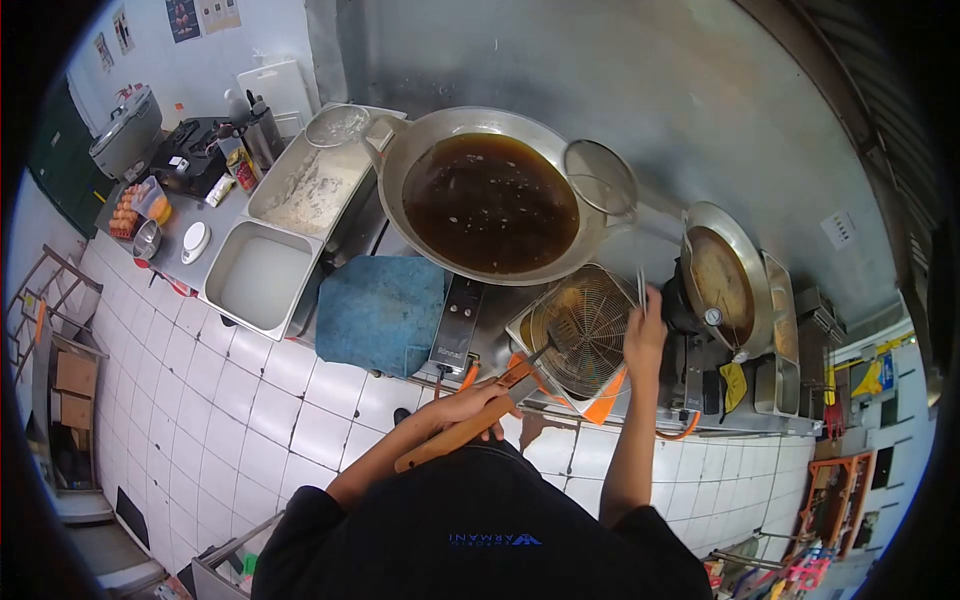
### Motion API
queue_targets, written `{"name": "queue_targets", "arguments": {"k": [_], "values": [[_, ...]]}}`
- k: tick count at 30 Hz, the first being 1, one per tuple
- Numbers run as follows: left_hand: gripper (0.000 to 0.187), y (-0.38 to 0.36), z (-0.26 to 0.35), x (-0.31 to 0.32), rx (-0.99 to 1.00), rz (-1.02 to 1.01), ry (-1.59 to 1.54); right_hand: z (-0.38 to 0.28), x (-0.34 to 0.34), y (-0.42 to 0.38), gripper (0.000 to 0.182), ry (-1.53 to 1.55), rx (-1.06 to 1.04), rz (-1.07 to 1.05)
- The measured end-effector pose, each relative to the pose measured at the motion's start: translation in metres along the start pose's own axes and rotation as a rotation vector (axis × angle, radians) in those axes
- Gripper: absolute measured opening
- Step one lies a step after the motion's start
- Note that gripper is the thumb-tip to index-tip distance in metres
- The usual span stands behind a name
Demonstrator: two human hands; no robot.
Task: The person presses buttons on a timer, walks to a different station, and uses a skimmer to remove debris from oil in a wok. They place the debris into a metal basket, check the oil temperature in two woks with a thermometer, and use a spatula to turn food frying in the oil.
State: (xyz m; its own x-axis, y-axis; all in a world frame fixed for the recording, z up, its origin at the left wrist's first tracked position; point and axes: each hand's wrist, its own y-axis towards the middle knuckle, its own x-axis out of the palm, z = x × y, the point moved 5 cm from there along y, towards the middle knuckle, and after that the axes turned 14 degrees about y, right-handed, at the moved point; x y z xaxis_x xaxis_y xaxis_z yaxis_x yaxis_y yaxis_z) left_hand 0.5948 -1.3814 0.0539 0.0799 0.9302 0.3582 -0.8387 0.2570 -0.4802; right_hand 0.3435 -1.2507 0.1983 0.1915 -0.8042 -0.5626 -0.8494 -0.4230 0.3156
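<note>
Hands apart: left hand (478,405) is gripping wooden handles (445,441), right hand (645,325) clasping a metal handle (641,284); skimmer (607,350) is covering the near tray (513,328), sieve (598,172) overhanging wok (398,222).

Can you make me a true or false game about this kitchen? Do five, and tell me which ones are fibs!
1. The left hand holds a wooden handle. True.
2. The cloth next to the burner is bright red. False: the cloth is blue.
3. There are eggs on the table at the far left of the picture. True.
4. The big wok is full of white milk. False: the big wok has dark brown liquid in it.
5. The right hand is dipping into the big wok. False: the right hand is outside it, gripping a thin metal handle.
</note>
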Motion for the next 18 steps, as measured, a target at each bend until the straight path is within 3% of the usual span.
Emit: {"name": "queue_targets", "arguments": {"k": [2, 4, 8, 12, 16, 18], "values": [[0.039, -0.001, 0.0, -0.005, 0.049, 0.077, 0.026, 0.003, 0.028, 0.048, 0.037, -0.103, -0.29, -0.036], [0.037, 0.004, -0.008, -0.007, 0.096, 0.018, 0.073, -0.008, 0.053, 0.091, 0.033, -0.13, -0.261, -0.142], [0.035, -0.011, 0.0, -0.004, 0.058, 0.108, 0.009, -0.016, 0.09, 0.161, 0.032, -0.314, -0.298, -0.124], [0.033, -0.015, -0.002, -0.005, 0.079, 0.057, 0.043, -0.02, 0.112, 0.19, 0.034, -0.479, -0.174, -0.18], [0.036, -0.02, 0.0, -0.005, 0.097, 0.074, 0.088, -0.001, 0.137, 0.199, 0.033, -0.537, -0.259, -0.202], [0.036, -0.02, 0.0, -0.006, 0.09, 0.076, 0.104, 0.015, 0.155, 0.2, 0.03, -0.571, -0.201, -0.453]]}}
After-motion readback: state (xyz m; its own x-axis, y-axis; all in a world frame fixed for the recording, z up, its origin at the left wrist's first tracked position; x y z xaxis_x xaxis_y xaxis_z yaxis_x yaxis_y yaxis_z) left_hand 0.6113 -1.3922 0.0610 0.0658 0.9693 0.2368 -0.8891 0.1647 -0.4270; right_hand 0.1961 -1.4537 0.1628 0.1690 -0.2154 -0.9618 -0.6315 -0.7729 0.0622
